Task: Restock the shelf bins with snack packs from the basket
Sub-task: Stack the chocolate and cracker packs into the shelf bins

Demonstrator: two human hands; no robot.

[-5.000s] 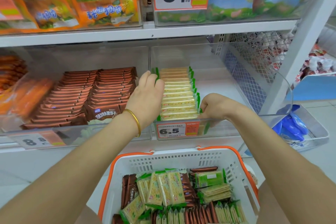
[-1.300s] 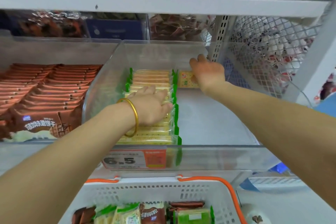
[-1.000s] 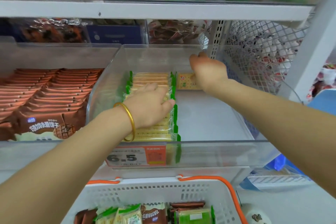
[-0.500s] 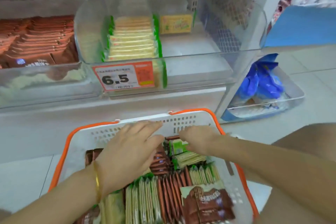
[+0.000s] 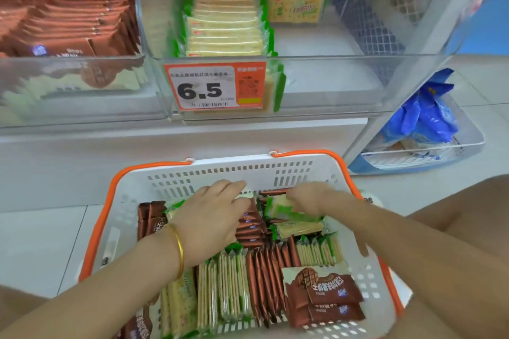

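The white basket (image 5: 220,173) with an orange rim stands on the floor below the shelf, filled with green cracker packs (image 5: 228,292) and brown wafer packs (image 5: 264,283). My left hand (image 5: 212,217) lies flat on the packs at the basket's far end, fingers stretched forward. Just to the right, my right hand (image 5: 308,201) curls its fingers round a green cracker pack (image 5: 278,206). Above, the clear shelf bin (image 5: 330,68) holds a row of green cracker packs (image 5: 224,24) on its left side and one upright pack (image 5: 296,5) at the back.
A 6.5 price tag (image 5: 214,86) hangs on the bin's front. The neighbouring bin (image 5: 68,85) on the left is full of brown wafer packs. A wire mesh divider (image 5: 369,24) closes the bin's right side. Blue bags (image 5: 421,118) lie in a low tray at the right.
Both hands left the shelf bin and came down into the basket. One pack stayed standing at the bin's back. My right hand has closed on a green pack.
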